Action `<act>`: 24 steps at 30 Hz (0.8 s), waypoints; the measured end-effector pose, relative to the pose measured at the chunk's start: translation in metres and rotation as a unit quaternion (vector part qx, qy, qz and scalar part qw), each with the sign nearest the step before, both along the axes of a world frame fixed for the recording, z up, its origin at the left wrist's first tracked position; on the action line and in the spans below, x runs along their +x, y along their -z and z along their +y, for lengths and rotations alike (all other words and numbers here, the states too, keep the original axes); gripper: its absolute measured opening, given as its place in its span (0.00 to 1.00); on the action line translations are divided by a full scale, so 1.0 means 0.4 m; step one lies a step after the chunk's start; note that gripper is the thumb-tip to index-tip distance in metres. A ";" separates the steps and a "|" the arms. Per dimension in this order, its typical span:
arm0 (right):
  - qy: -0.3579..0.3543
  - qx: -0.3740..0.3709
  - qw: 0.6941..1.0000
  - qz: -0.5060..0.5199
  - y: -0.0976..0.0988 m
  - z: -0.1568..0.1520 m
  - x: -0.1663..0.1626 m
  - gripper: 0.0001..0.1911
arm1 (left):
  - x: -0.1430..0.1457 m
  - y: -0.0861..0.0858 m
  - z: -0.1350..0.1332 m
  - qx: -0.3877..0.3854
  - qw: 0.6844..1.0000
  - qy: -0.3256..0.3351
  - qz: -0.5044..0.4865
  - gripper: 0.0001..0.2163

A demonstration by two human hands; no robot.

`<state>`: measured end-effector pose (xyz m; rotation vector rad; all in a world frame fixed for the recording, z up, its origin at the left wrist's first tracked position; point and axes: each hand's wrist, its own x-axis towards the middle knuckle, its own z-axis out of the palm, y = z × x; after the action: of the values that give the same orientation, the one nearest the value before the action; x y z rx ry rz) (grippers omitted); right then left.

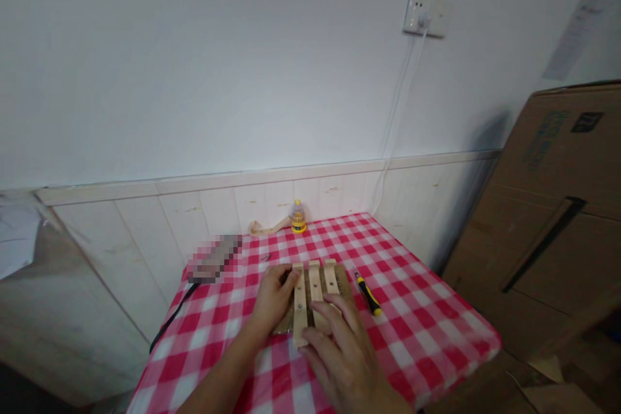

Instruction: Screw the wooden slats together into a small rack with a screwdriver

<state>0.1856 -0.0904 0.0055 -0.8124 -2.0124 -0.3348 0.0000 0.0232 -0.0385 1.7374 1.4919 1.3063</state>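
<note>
Tablecloth (422,343) in red and white checks spreads before a pale wall (242,65) with white panelling (136,226) below; one socket panel (440,17) holds one plugged-in white cord (410,90), and one large cardboard box (548,220) stands at the right. Near the cloth's middle lie three wooden strips (315,275) side by side over one brown piece (343,281), with four dark screw heads (300,306) visible. The left hand (272,297) rests its thumb on the leftmost strip, fingers curled; the right hand (342,336) lays bent, parted fingers across them. Whether either grips cannot be told. Around them: one black-and-yellow screwdriver (369,295), one yellow-based bottle (299,218) and one pixelated object (217,260).
</note>
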 end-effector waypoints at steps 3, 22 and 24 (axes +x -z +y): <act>0.008 0.012 1.000 0.003 0.007 0.005 0.002 0.06 | 0.001 -0.001 -0.002 0.001 1.000 -0.001 0.004 0.17; -0.020 -0.037 0.999 0.010 -0.006 0.006 0.060 0.10 | 0.007 -0.007 -0.003 0.011 1.000 -0.020 0.017 0.17; 0.020 -0.043 0.998 0.031 -0.007 0.026 0.106 0.14 | 0.007 -0.007 -0.004 0.013 1.000 -0.021 0.018 0.17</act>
<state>0.2279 -0.0800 0.0081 -0.9067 -1.9662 -0.2433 0.0028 0.0214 -0.0355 1.7628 1.5453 1.3276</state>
